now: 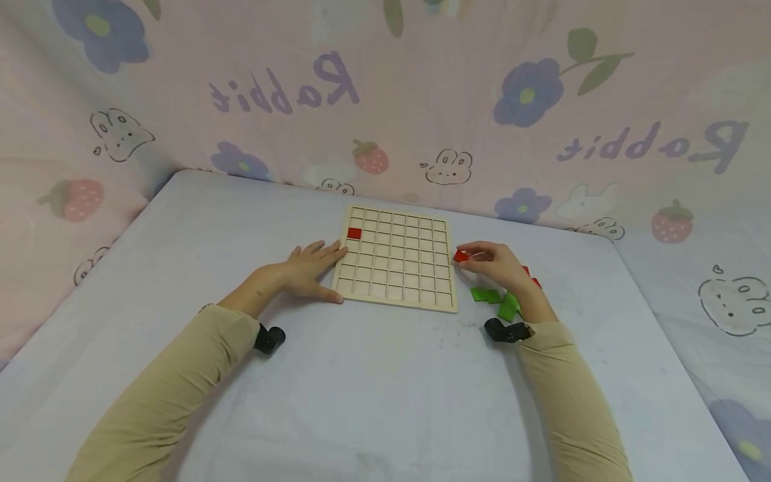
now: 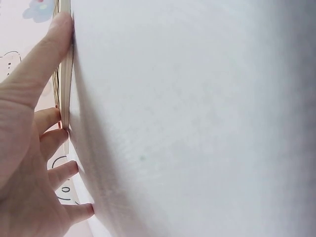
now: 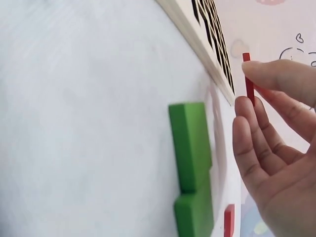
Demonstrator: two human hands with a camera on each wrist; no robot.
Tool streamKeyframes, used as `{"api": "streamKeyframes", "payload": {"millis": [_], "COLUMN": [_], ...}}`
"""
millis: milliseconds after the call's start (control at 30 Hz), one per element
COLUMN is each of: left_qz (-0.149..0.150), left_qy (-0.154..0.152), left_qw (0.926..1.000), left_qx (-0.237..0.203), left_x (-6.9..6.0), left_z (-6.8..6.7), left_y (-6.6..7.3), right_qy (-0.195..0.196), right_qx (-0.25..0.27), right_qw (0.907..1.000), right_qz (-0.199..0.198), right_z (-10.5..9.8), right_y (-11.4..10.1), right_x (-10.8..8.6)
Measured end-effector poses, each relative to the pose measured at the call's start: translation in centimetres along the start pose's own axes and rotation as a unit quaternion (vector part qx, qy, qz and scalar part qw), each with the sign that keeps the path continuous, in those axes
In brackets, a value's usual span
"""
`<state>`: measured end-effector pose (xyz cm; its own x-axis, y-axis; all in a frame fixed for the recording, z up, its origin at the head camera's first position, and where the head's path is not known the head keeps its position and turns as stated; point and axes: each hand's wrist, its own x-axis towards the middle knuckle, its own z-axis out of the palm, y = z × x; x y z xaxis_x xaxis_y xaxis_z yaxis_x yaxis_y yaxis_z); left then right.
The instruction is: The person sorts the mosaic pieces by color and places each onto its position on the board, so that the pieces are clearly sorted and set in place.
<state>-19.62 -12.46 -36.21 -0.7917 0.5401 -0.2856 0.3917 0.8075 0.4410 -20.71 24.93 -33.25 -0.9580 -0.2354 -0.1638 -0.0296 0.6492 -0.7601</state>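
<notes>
A wooden grid board point(image 1: 397, 306) lies on the table, with one red square tile point(image 1: 354, 233) in a cell near its upper left. My left hand point(image 1: 307, 271) is spread along the board's left edge, thumb and fingertips touching it. In the left wrist view the thumb point(image 2: 47, 52) lies against the board's side. Just off the board's right edge, my right hand point(image 1: 496, 264) pinches another red tile point(image 1: 460, 256) between thumb and fingers. The right wrist view shows this red tile point(image 3: 249, 81) edge-on, raised above the table.
Several green tiles point(image 1: 485, 295) lie right of the board, below my right hand. More red tiles point(image 1: 536, 283) are partly hidden behind the right wrist. A patterned cloth point(image 1: 409, 100) hangs behind the white table point(image 1: 385, 388).
</notes>
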Motion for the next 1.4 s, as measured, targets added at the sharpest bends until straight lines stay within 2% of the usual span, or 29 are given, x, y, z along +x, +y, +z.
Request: {"api": "streamKeyframes", "payload": {"millis": [133,433,700,1000,1400], "left_qz": [-0.005,-0.010,-0.012,-0.016,0.000], "left_qy": [-0.004,-0.003,-0.001,-0.002,0.002], "left_qw": [1.0000,0.9998,0.9999,0.9999,0.9999], "left_qx": [0.005,0.015,0.010,0.005,0.014], "left_x": [0.3,0.3,0.3,0.0,0.3], "left_z": [0.1,0.1,0.2,-0.1,0.2], "left_y": [-0.1,-0.1,0.0,0.1,-0.3], "right_qy": [-0.002,-0.002,-0.003,-0.012,-0.012], "right_qx": [0.006,0.007,0.004,0.017,0.022], "right_qw": [1.0000,0.9999,0.9999,0.9991,0.9985], "right_qz": [0.006,-0.007,-0.012,-0.036,-0.049], "right_z": [0.3,0.8,1.7,2.7,4.0], "right_y": [-0.3,2.1,1.3,0.5,-0.1], "right_x": [0.3,2.9,3.6,4.3,5.6]}}
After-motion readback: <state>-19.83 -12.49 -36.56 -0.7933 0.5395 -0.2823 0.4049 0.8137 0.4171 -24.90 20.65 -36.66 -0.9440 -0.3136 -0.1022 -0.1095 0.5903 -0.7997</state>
